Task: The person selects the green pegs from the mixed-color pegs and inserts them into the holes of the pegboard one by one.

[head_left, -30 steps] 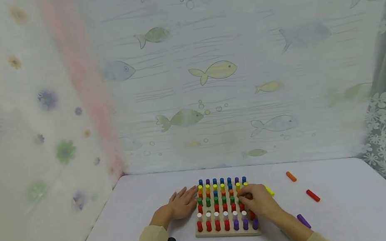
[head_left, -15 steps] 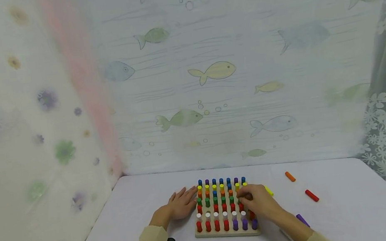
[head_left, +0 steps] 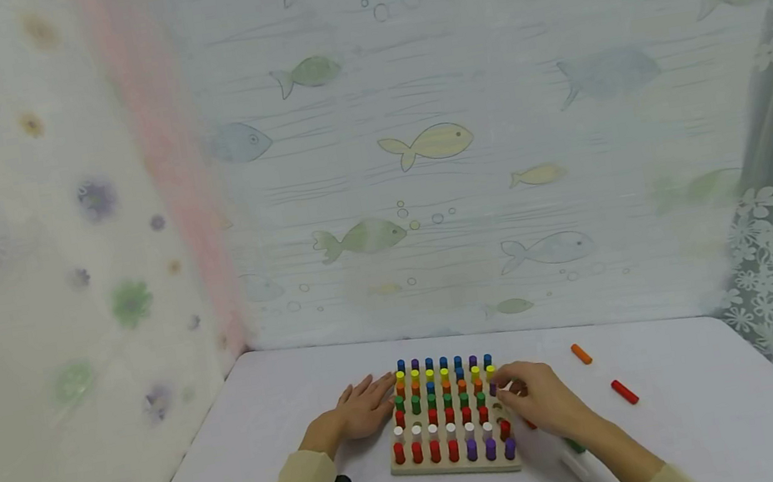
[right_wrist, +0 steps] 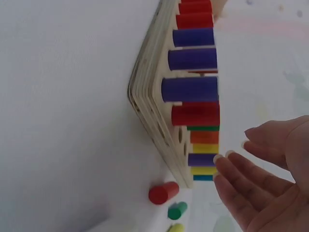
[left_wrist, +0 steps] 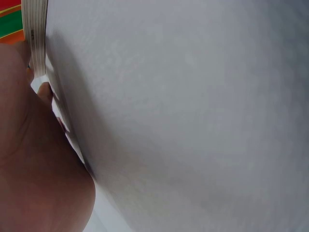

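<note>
A wooden pegboard (head_left: 456, 470) stands on the table with rows of coloured pegs upright in it. My left hand (head_left: 367, 407) lies flat with fingers spread at the board's left side; in the left wrist view its fingers reach the board's edge (left_wrist: 35, 38). By the right column is my right hand (head_left: 538, 394), fingers loosely bent. In the right wrist view, thumb and fingers are apart with nothing between them. Its fingertips are close to a purple peg (right_wrist: 202, 159) standing in the board; contact is unclear. Bare holes (right_wrist: 180, 134) show between this peg and a red peg (right_wrist: 195, 115).
Loose on the table to the right lie an orange peg (head_left: 581, 353), a red peg (head_left: 625, 392), a white peg (head_left: 574, 467) and a green peg (head_left: 574, 445). Another red peg (right_wrist: 163, 193) lies beside the board. A fish-patterned curtain (head_left: 466, 262) hangs behind the table.
My right hand has shifted right and its fingers have loosened, uncovering pegs, including the purple one, and bare holes in the right columns. My left hand has stayed in place.
</note>
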Tool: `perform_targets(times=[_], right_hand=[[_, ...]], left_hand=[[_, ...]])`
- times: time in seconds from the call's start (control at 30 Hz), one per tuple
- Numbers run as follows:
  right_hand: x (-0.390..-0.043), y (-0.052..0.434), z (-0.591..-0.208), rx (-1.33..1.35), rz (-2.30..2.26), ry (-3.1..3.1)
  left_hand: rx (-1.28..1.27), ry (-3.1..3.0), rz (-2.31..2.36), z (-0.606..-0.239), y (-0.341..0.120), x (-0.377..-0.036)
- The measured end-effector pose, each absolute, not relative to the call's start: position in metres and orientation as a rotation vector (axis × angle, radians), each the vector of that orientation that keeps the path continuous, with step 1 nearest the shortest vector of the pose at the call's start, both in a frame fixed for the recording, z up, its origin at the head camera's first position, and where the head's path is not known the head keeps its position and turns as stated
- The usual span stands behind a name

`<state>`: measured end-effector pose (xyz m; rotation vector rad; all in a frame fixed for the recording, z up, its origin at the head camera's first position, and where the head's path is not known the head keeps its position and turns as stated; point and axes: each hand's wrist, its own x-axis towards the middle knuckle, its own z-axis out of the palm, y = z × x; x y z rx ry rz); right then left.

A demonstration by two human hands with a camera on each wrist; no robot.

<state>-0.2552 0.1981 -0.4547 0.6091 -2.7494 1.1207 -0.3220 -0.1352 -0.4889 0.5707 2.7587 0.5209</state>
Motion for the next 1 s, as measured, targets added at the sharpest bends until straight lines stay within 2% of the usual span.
perform_targets(times=[0.37,0.77,1.0], right_hand=[[-0.249,0.226,-0.448,0.576,1.06,-2.757],[-0.255,0.239,-0.453,0.518,0.993,-2.78],[-0.258,0.241,-0.455,0.461,1.002,-2.831]], left_hand=[[0.557,2.778,0.542,-0.515,-0.138,-0.336],[0.549,2.781,0.527,-0.499,-0.135,-0.322],[0.529,2.792,0.503,-0.506,-0.134,-0.327]])
